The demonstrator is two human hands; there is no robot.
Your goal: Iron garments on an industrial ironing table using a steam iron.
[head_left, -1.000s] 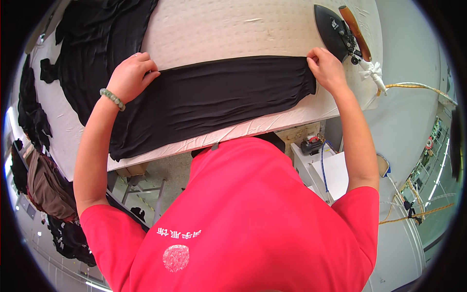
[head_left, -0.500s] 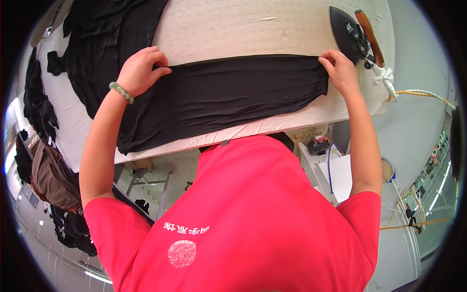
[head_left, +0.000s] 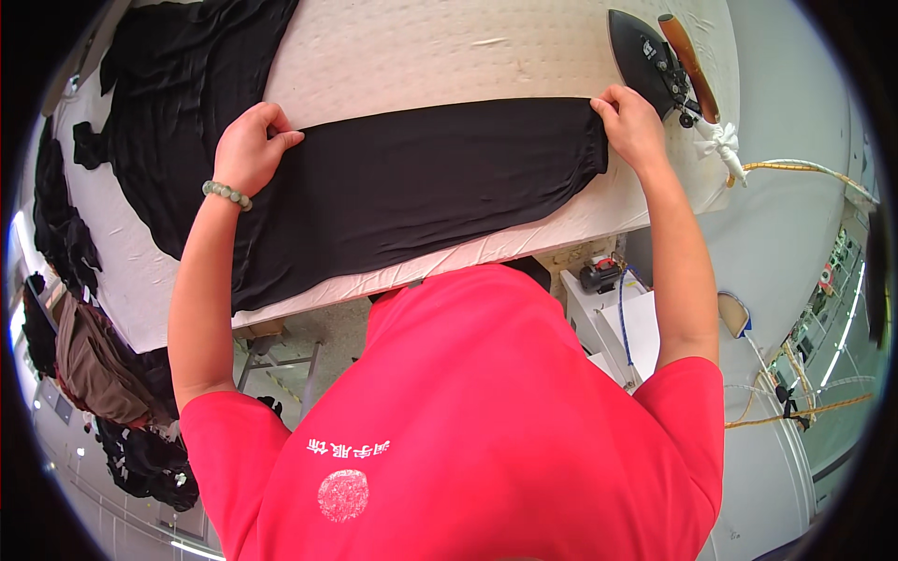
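A black garment (head_left: 196, 84) lies over the padded white table, its long sleeve (head_left: 421, 178) stretched out sideways in front of me. My left hand (head_left: 255, 150) pinches the sleeve's far edge near the garment's body; a bracelet of pale green beads (head_left: 227, 194) circles that wrist. At the cuff end, my right hand (head_left: 631, 126) pinches the far corner between thumb and fingers. Between both hands the far edge runs nearly straight, and the cloth looks fairly smooth. Just beyond my right hand rests an iron (head_left: 652, 64) with a wooden handle (head_left: 689, 67).
The padded table (head_left: 393, 56) reaches beyond the sleeve. A hose and cord (head_left: 809, 168) trail from the iron over the right edge. More dark clothes (head_left: 61, 206) lie at the left edge, with a brown garment (head_left: 98, 369) below. A small motor (head_left: 599, 276) sits under the table.
The sleeve has become smoother and tauter, with fewer wrinkles. Both hands keep their pinch on its far edge. The whole view has shifted slightly, so table and iron appear further left.
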